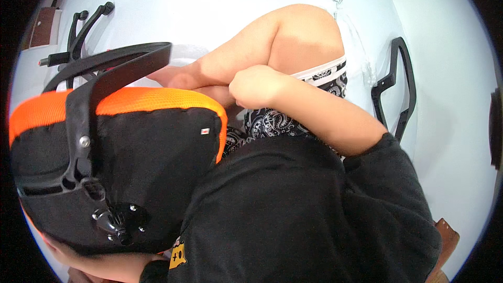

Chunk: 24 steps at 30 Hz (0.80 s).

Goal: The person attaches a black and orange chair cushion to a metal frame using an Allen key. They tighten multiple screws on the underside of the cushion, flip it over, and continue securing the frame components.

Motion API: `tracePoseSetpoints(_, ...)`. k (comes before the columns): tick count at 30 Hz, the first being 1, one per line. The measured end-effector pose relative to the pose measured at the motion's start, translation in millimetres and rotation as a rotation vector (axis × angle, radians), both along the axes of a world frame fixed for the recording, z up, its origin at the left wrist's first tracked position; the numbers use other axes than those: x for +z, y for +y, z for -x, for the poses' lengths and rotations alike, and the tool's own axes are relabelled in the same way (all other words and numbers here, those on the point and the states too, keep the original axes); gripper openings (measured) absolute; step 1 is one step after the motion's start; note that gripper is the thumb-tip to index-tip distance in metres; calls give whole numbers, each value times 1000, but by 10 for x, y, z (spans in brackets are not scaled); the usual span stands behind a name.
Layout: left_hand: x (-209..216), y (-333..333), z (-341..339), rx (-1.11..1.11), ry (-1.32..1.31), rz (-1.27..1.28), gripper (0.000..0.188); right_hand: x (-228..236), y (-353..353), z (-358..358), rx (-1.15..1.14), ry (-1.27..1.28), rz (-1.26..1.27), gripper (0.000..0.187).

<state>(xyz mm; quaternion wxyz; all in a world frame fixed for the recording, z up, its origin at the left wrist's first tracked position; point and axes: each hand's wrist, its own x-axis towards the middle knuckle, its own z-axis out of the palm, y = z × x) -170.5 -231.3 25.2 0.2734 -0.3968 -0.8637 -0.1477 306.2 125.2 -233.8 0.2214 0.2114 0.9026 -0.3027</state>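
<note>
An office chair seat (152, 173) with a black underside and an orange mesh border lies upside down at my left, against my lap. One black armrest (81, 115) is attached to it with a visible silver bolt. A black metal fitting (112, 225) with several bolts sits on the underside. My left hand (52, 249) is at the seat's near left edge, its fingers hidden behind the seat. Over my bent legs, apart from the seat, my right hand (254, 86) is closed in a fist; anything inside it is hidden.
A second black armrest (402, 81) lies on the pale floor at the right, near clear plastic wrap (369, 68). The black chair base (78, 37) with casters stands at the far left, beside a brown box (46, 27). White wall (445, 73) borders the right.
</note>
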Motion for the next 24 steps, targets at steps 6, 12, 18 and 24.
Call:
tracePoseSetpoints(6,-151,-266,2,160,-41,-61,59,-686,-576,335,426,-129,57,31)
tracePoseSetpoints(12,25,25,-236,178,-156,20,56,-1156,-847,575,583,-208,-69,33)
tracePoseSetpoints(18,-79,256,-358,129,-121,-4,52,-1180,-781,639,438,-214,-92,32)
tracePoseSetpoints(24,-147,566,-756,171,-121,-40,52,-1123,-714,586,231,-202,-80,32)
